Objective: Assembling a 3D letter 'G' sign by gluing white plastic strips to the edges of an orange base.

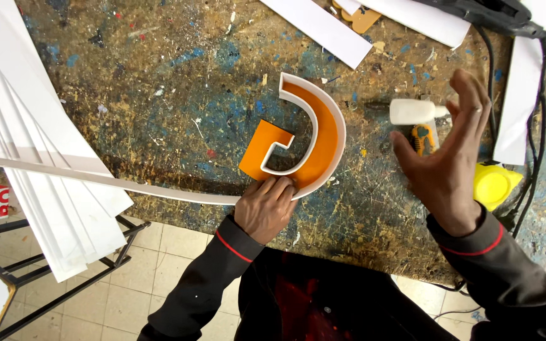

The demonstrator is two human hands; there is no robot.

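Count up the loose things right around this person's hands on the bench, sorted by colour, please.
Orange: 1, curved letter piece with white edging, under the left hand
White: 2, small bottle and long strip
Yellow: 1, round lid beside the right hand
Total: 4

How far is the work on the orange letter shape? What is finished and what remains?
Done: the white strip already stands as a wall along the curved edges of the orange letter shape. In hand: the left hand presses the strip at the lower edge, while the right hand is open near the white glue bottle. Left: the long strip tail is still loose, and the square end looks unwalled.
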